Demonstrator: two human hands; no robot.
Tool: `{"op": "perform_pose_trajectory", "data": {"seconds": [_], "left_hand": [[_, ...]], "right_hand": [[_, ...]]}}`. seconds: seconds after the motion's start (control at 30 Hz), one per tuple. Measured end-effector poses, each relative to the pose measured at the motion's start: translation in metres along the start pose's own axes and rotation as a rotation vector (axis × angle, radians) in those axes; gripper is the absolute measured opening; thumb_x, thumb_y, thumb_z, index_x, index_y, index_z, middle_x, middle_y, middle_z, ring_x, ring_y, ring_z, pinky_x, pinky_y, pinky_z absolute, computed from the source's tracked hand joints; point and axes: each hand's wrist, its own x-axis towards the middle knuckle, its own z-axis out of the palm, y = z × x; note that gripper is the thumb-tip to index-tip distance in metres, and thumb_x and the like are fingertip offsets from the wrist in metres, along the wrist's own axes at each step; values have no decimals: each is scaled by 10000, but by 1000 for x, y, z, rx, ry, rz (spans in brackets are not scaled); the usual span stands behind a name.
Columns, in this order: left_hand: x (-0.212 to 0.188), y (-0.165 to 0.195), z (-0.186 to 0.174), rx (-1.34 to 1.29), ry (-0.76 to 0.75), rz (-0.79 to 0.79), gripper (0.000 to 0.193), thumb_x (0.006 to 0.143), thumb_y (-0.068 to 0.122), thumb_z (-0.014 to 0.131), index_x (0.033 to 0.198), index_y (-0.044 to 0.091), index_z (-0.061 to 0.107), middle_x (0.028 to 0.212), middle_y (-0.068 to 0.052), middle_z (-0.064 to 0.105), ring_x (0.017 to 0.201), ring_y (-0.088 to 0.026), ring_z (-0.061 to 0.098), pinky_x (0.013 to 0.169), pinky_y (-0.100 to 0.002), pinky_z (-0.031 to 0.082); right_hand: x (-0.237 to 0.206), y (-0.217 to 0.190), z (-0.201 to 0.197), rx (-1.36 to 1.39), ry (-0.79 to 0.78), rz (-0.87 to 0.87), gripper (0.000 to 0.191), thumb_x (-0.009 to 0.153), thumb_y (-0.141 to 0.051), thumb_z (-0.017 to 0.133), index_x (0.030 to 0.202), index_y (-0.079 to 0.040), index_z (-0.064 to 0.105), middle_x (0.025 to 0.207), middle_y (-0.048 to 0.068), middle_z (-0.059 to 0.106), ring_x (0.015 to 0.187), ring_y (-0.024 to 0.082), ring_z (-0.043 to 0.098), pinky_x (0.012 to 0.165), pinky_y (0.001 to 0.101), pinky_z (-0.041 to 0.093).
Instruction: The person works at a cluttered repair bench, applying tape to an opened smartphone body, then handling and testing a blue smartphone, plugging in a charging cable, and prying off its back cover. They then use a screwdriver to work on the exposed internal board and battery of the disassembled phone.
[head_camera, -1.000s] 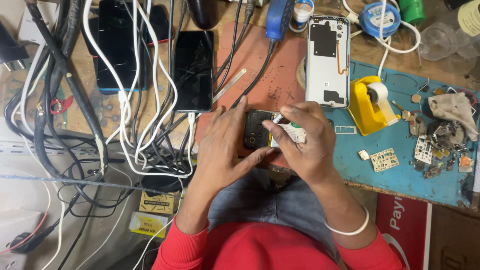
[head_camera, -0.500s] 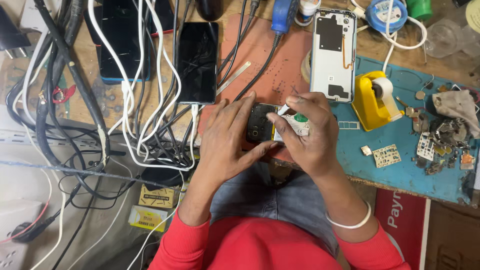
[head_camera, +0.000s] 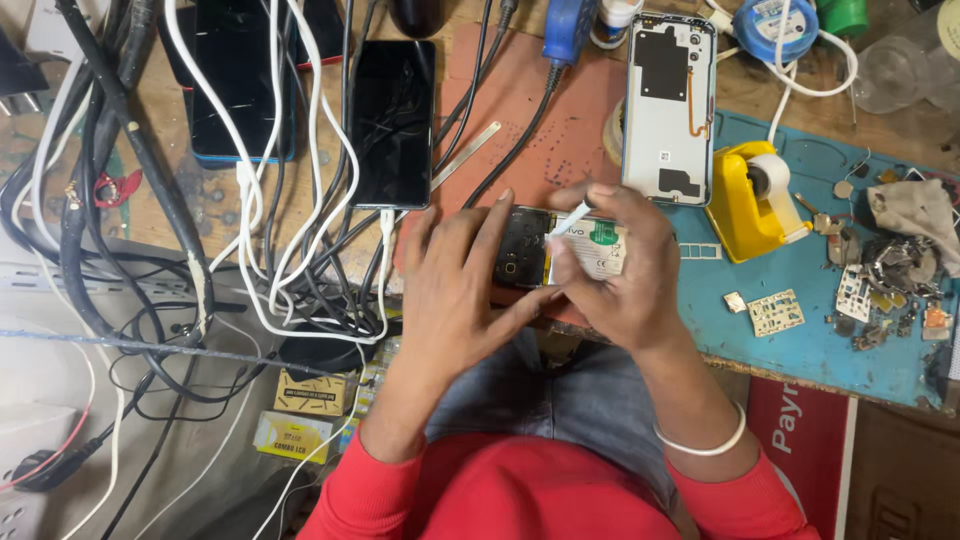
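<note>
**Opened phone on a crowded bench**

We hold the opened phone (head_camera: 560, 255) at the mat's (head_camera: 520, 120) near edge: left hand (head_camera: 460, 290) gripping its end, right hand (head_camera: 615, 275) pinching a white stick (head_camera: 568, 221). Cables (head_camera: 290, 200) crowd the left. Around: one back cover (head_camera: 668, 105), one tape dispenser (head_camera: 752, 200), two dark phones (head_camera: 392, 125).

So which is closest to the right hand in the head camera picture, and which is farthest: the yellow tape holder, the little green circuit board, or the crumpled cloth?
From the right hand:
1. Yellow tape holder, just to its right, on the blue mat.
2. Little green circuit board, farther right, near the mat's front edge.
3. Crumpled cloth, far off by the right edge of the picture.
</note>
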Motion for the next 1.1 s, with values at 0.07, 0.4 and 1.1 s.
{"op": "perform_pose_trajectory", "data": {"seconds": [0.07,0.4,1.1], "left_hand": [[-3,11,6,66,42,-75,888,871,540,792,1506,22,451,1217,-138,600,1131,-310,568,1098,-532,338],[-1,33,17,169,34,-286,854,837,437,775,1518,29,460,1120,-127,579,1028,-312,529,912,-489,341],[0,31,29,176,110,-252,825,728,378,841,1421,27,561,990,-128,572,881,-315,563,817,-476,386]], "right_hand": [[0,2,-2,-8,10,16,564,990,9,739,1404,-58,361,1157,214,613,1019,253,679,878,336,599],[-11,13,-3,111,-20,78,554,1060,22,668,1516,-95,376,1199,174,687,1041,227,729,909,315,605],[-8,17,-5,128,43,50,534,1047,6,665,1489,-84,380,1200,198,671,1004,221,717,903,325,603]]}}
